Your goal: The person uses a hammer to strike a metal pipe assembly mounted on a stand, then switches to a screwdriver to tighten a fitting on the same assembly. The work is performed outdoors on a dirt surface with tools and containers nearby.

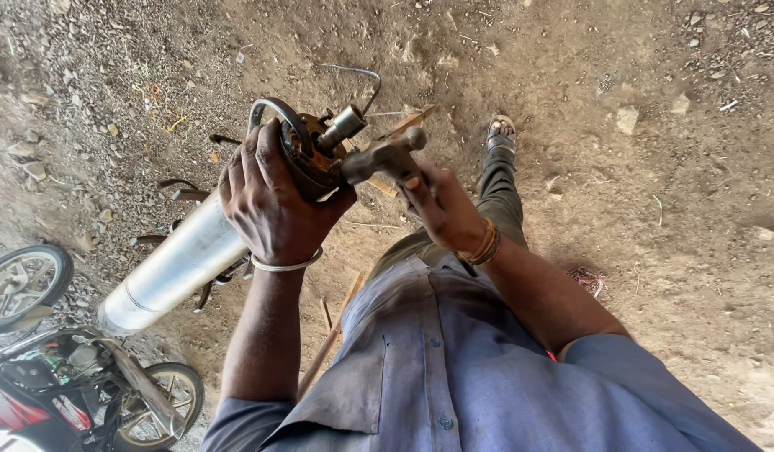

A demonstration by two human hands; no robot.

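While the head camera looks straight down, the left hand [270,201] is wrapped tight around a rusty round brake plate [307,151], fingers curled over its dark curved rim, holding it up at chest height above the dirt ground [655,167]. A short metal stub [345,125] sticks out of the plate's middle, slanting up and to the right, so the part's axis points toward the other hand. The right hand [441,205] is closed around the handle of a hammer [387,159], whose grey head lies just beside the stub, touching or nearly touching the plate's face; which of the 2 cannot be told. Both hands sit close together, the left one bearing the part, the right one just beside it. Below them lies a shiny silver exhaust pipe [173,268], and a parked motorcycle [77,385] stands at the lower left. 1 sandalled foot [501,132] shows beyond the hands.
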